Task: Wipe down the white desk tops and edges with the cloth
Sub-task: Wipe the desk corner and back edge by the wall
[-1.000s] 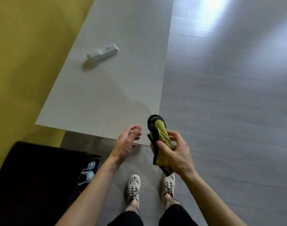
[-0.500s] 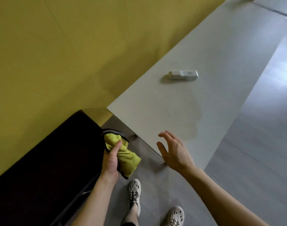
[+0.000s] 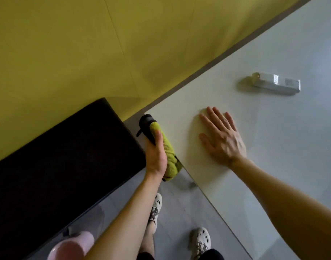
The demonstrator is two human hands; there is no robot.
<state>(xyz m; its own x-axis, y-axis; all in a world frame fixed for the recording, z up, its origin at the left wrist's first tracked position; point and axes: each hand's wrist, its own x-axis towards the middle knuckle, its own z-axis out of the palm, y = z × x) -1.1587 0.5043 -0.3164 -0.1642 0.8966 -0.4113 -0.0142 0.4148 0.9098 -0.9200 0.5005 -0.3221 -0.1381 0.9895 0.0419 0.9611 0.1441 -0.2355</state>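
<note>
White desk (image 3: 292,137), a small white device (image 3: 276,85) (remote-like) lying flat on top, right hand (image 3: 222,139) palm-down nearby

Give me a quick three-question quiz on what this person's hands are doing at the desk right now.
1. Which part of the white desk does the yellow-green cloth touch? A) the middle of the top B) the end edge near the corner C) no part at all
2. True or false: the right hand lies flat, fingers spread, on the desk top.
3. Fill in: the cloth is held by the person's ___ hand.

Key: 1 B. 2 true. 3 left: the left hand holds it against the edge.
</note>
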